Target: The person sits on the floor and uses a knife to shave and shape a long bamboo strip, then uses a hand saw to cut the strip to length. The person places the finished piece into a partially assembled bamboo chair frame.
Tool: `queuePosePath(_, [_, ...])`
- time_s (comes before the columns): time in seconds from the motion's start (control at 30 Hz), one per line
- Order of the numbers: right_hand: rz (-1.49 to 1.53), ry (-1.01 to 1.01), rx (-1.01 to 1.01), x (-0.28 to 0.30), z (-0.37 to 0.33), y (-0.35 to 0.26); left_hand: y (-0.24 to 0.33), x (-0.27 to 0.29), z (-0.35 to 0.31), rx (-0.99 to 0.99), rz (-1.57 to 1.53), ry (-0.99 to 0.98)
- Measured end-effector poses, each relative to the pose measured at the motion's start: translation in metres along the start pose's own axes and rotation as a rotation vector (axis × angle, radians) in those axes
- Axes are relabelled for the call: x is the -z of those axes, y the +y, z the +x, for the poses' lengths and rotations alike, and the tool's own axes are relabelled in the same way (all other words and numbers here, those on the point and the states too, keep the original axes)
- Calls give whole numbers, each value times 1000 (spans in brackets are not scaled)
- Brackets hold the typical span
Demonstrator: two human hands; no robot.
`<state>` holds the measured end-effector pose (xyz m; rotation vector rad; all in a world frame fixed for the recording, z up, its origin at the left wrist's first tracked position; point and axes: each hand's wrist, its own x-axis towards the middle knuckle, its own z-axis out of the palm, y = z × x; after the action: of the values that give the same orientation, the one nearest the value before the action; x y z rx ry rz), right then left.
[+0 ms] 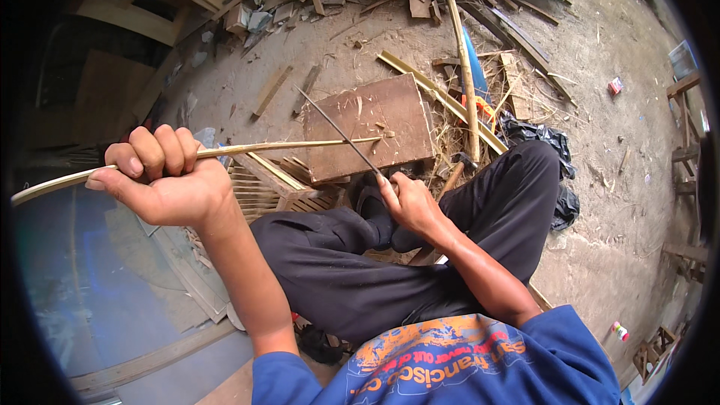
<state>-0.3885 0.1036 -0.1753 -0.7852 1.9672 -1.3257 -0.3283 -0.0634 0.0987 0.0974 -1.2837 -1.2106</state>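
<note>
My left hand (169,172) is raised at the left, its fingers wrapped round a long pale bamboo strip (277,146). One end bends past the hand to the lower left; the other reaches over a brown wooden block (341,109). My right hand (412,204) grips a knife, its handle mostly hidden in the fingers. The long, narrow knife blade (330,121) points up and left, crossing the strip near its tip above the block. Small shavings (386,131) lie on the block's top. I cannot tell whether the blade touches the strip.
A slatted wooden frame (262,191) stands left of the block. A hammer (459,169) lies by my right knee. Bamboo poles (465,79), straw-like shavings and a black plastic bag (544,139) sit to the right. Wood scraps (420,0) pile up at the back.
</note>
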Motion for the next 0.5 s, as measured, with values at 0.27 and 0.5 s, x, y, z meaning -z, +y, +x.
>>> queuePosePath(0.27, [-47, 13, -87, -7, -18, -6, -2, 4, 1, -6, 46, 48])
queuePosePath(0.5, [-28, -5, -149, -3, -22, 20, -4, 8, 7, -1, 50, 42])
